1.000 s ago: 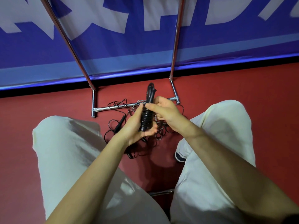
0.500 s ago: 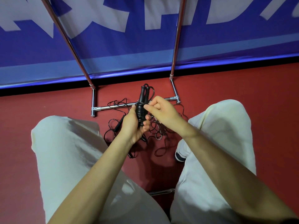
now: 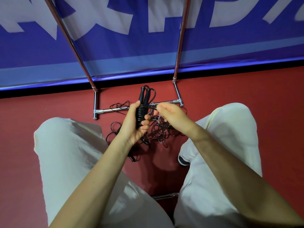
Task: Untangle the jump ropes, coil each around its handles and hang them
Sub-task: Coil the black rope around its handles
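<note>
My left hand (image 3: 134, 124) grips the paired handles (image 3: 143, 102), fingers curled round the wound coil, held above the floor between my knees. Long axis runs away from me, handle tips pointing toward the rack base (image 3: 113, 110). My right hand (image 3: 171, 112) pinches the free cord (image 3: 152, 106) just right of the coil, so cord leaves roughly square to the axis. Next wrap looks like right-hand work. The remaining tangle (image 3: 158, 134) lies on the floor directly below my hands.
</note>
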Demonstrator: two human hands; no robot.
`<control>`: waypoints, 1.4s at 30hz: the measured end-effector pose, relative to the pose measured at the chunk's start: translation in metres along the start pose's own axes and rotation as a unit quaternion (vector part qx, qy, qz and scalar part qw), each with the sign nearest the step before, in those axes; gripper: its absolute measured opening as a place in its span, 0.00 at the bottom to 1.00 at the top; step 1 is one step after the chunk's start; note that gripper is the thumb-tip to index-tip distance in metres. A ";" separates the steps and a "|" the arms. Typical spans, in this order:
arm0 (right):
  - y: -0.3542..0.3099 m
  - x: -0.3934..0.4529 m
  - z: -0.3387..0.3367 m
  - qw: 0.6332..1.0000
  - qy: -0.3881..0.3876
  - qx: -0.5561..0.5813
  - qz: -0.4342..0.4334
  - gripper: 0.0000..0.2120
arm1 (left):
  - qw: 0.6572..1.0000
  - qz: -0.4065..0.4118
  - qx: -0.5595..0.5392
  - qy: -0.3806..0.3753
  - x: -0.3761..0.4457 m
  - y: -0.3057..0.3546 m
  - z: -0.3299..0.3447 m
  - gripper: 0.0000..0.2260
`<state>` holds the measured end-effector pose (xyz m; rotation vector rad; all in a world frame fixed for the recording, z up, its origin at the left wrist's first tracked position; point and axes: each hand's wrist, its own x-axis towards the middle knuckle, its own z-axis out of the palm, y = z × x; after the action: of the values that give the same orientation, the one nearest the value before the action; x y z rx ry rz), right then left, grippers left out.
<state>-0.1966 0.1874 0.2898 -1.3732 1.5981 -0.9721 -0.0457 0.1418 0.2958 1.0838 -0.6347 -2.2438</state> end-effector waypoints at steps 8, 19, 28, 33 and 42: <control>-0.006 0.002 -0.003 0.984 0.005 0.175 0.017 0.05 | 0.995 -0.022 -0.027 -0.088 -0.012 -0.001 0.008 0.17; -0.001 0.000 0.001 0.956 -0.010 0.287 0.061 0.12 | 0.976 -0.142 0.074 -0.146 -0.022 -0.003 0.012 0.35; 0.003 -0.002 0.018 0.994 0.072 0.076 0.025 0.13 | 0.959 0.043 0.272 0.068 -0.006 -0.013 0.001 0.19; 0.001 -0.005 0.024 0.996 0.026 0.085 0.021 0.13 | 0.979 0.024 0.184 0.082 -0.002 -0.017 0.005 0.22; 0.006 0.002 0.000 0.997 0.042 -0.064 -0.032 0.07 | 0.998 -0.055 -0.029 -0.026 0.003 -0.005 0.001 0.19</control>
<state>-0.1990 0.1859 0.2836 -1.4961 1.7120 -0.9916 -0.0493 0.1440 0.2919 1.0587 -0.5398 -2.3753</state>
